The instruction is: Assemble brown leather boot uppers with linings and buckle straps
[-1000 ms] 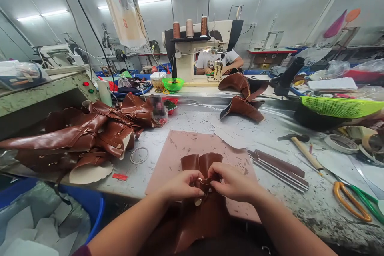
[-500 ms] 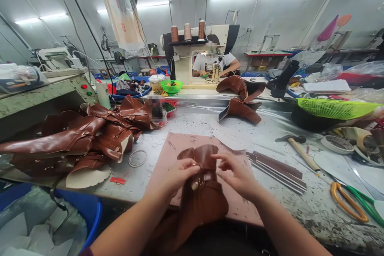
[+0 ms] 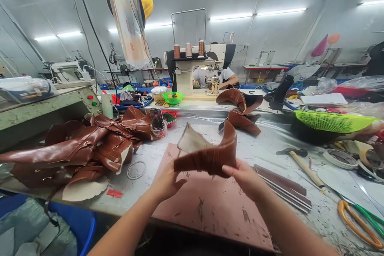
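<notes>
Two arms forward; right grip pinching leather piece; left grip at edge, hold unclear

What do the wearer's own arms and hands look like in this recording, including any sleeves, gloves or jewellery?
The left hand and right hand are ungloved. The left forearm and right forearm are bare, with no sleeve, watch or bracelet in view. No rings show, though some fingers are hidden.
</notes>
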The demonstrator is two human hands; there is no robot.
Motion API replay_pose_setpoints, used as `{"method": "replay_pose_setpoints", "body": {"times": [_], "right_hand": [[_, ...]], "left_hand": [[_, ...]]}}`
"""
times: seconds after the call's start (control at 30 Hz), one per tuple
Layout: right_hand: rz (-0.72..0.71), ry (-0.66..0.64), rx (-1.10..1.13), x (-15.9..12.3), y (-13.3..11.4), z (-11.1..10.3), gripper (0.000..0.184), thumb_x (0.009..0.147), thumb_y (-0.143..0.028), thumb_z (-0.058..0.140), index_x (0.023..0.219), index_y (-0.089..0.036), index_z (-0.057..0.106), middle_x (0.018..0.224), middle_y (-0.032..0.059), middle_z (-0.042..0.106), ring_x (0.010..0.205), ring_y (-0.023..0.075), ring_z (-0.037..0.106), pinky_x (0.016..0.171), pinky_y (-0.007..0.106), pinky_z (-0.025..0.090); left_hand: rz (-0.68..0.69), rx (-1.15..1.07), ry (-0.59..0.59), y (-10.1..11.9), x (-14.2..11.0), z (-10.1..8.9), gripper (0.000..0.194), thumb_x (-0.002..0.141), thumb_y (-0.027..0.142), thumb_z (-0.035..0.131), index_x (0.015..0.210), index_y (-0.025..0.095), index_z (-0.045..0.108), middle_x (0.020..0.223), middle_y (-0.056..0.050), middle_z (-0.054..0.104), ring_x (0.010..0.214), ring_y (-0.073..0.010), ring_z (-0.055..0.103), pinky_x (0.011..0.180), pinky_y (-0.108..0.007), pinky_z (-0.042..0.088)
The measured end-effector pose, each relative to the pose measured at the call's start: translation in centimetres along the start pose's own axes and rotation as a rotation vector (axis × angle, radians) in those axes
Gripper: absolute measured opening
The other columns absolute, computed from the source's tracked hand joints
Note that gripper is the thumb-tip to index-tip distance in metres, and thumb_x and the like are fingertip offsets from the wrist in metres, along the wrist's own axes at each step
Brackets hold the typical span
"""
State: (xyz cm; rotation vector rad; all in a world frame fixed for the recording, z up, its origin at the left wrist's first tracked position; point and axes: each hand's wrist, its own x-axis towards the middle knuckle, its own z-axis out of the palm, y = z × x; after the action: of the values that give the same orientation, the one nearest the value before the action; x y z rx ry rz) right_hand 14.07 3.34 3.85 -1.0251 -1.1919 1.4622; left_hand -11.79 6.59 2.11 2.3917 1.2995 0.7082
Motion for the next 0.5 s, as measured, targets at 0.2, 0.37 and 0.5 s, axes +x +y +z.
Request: {"method": "replay_pose_setpoints", "body": {"times": [0.2,0.37,0.5], "right_hand": [[0.107,-0.028,-0.158,-1.7,6.7,-0.1,0.060,0.061,-0.057,0.067,0.105,-0.016,0.061,0.107,0.0117,0.064,0.108,0.0315,0.051,0.097,0.046,0.034],[0.059,-0.163,-0.283,-2.2,5.9,0.7,0.049,0.067,-0.056,0.061,0.098,-0.018,0.066,0.098,0.0083,0.067,0.097,0.0296,0.058,0.091,0.045,0.040],[-0.023,0.058,-0.639,-2.2,5.4,-2.6,0.034,0.073,-0.043,0.058,0.097,-0.021,0.066,0.093,0.0047,0.068,0.088,0.0236,0.060,0.081,0.036,0.047]], "left_hand": [[-0.350,0.101,0.291,-1.6,-2.8,0.8,0.029,0.083,0.021,0.035,0.099,0.015,0.059,0.107,-0.011,0.060,0.103,-0.0241,0.055,0.090,-0.042,0.043],[0.020,0.249,-0.054,6.3,-0.5,2.8,0.023,0.083,0.030,0.046,0.095,0.016,0.060,0.088,-0.009,0.065,0.083,-0.0252,0.060,0.075,-0.041,0.049],[0.079,0.242,-0.143,7.9,1.1,5.0,0.023,0.083,0.018,0.045,0.104,0.015,0.055,0.093,-0.008,0.065,0.082,-0.0224,0.062,0.071,-0.035,0.050]]}}
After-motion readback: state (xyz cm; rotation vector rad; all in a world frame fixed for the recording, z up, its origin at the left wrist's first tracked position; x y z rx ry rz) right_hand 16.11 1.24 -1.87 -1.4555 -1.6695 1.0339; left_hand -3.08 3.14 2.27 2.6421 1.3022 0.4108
